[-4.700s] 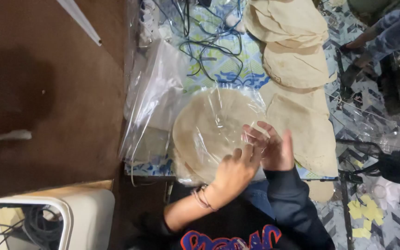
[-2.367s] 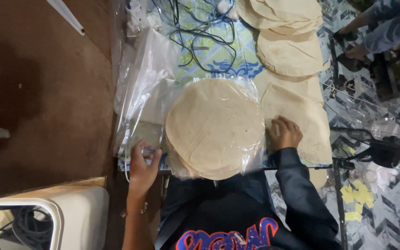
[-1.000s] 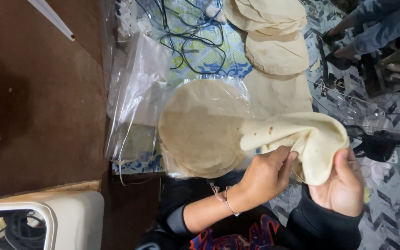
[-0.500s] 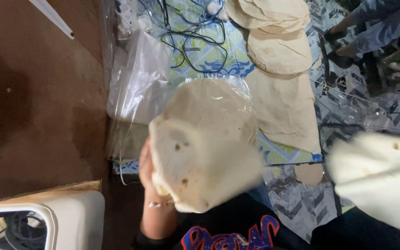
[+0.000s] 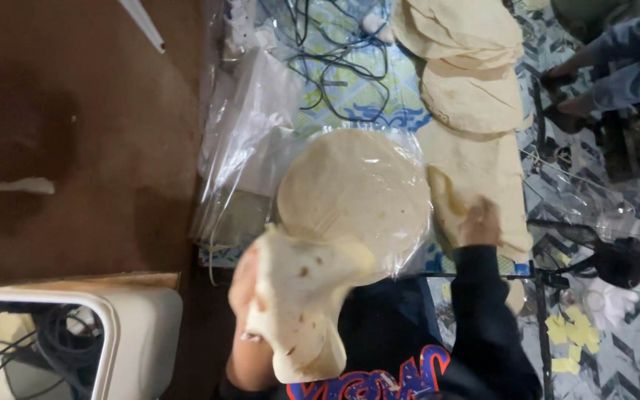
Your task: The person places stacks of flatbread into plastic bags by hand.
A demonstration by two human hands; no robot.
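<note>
Head view: left hand (image 5: 244,285) under floppy flatbread (image 5: 301,304), right hand (image 5: 481,222) on another flatbread (image 5: 450,211).

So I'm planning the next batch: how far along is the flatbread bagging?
Done: a round stack sits in the clear plastic bag. In hand: the left hand holds a floppy flatbread; the right hand touches the loose ones. Left: the overlapping pile beyond.

**Surfaces by the flatbread stack**

The flatbread (image 5: 301,311) in my left hand (image 5: 242,285) is soft, matt dough, floury, with brown scorch spots. The stack (image 5: 353,189) beside it sits in glossy, crinkled clear plastic (image 5: 250,141). Right of the stack, my right hand (image 5: 479,222) presses matt, pale dough (image 5: 483,159). Left of the stack: dull brown floor (image 5: 75,148).
</note>
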